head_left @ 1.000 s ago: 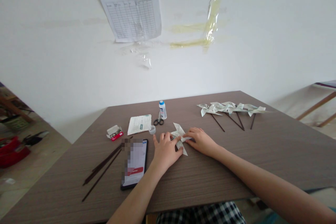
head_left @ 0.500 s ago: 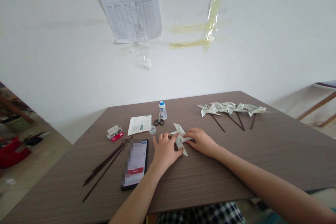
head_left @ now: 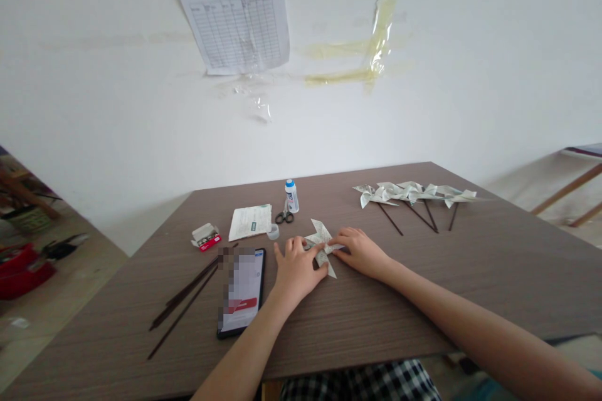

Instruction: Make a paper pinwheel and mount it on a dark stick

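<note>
A folded paper pinwheel (head_left: 322,234) made from printed paper lies flat on the brown table between my hands. From its left side, my left hand (head_left: 297,265) holds it down, the index finger near the middle and the thumb by the lower blade. My right hand (head_left: 361,252) has its thumb and fingertips closed on the right-hand blade. Part of the pinwheel is hidden under my fingers. Left of my left hand rests a phone (head_left: 245,294) with a lit, partly blurred screen.
Several finished pinwheels on dark sticks (head_left: 414,193) lie at the back right. A blue-capped glue bottle (head_left: 292,197), scissors (head_left: 284,217), a tape roll (head_left: 273,232), a stack of paper (head_left: 250,222) and a small red-and-white box (head_left: 205,237) stand behind. Loose dark sticks (head_left: 184,294) lie left.
Both hands stay on the pinwheel in nearly the same place. My left index finger looks slightly shifted toward its middle. The other things lie as before.
</note>
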`<control>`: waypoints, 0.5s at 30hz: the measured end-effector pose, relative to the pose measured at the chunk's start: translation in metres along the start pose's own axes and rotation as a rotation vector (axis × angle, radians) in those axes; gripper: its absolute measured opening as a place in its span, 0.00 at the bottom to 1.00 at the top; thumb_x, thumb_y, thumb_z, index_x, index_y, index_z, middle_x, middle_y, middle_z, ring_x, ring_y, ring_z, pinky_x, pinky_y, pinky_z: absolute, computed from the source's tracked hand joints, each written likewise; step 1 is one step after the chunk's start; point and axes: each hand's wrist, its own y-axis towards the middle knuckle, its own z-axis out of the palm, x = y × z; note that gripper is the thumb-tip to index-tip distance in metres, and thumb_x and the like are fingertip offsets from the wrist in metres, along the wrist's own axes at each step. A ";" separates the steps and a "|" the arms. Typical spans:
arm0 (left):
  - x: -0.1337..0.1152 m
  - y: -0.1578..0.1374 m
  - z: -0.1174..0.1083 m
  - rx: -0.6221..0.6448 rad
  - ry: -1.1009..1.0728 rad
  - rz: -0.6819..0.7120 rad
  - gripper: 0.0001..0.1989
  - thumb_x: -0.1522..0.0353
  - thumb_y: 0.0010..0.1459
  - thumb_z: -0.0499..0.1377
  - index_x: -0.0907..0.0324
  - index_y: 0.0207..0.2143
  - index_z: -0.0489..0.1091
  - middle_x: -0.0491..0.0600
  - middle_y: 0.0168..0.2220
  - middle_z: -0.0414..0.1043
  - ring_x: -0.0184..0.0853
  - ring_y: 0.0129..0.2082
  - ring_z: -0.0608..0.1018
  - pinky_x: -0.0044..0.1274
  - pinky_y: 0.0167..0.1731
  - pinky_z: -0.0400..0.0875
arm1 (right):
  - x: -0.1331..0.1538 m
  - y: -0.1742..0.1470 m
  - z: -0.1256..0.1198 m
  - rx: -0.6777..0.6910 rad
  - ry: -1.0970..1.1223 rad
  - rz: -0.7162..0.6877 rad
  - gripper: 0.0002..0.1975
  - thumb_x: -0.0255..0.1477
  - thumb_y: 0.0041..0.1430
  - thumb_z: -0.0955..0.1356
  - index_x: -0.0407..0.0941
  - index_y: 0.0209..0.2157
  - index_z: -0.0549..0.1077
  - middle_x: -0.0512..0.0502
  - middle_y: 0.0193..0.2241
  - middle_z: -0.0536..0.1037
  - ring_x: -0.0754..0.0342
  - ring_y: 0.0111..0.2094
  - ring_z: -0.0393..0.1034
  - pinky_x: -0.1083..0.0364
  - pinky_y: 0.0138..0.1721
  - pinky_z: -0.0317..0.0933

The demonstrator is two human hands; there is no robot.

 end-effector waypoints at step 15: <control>-0.001 -0.003 0.002 -0.046 -0.022 -0.048 0.28 0.62 0.71 0.72 0.41 0.71 0.81 0.59 0.70 0.74 0.62 0.73 0.75 0.65 0.79 0.59 | -0.001 0.000 0.000 -0.005 0.016 -0.008 0.13 0.25 0.73 0.75 0.50 0.53 0.90 0.41 0.49 0.88 0.42 0.54 0.82 0.45 0.59 0.73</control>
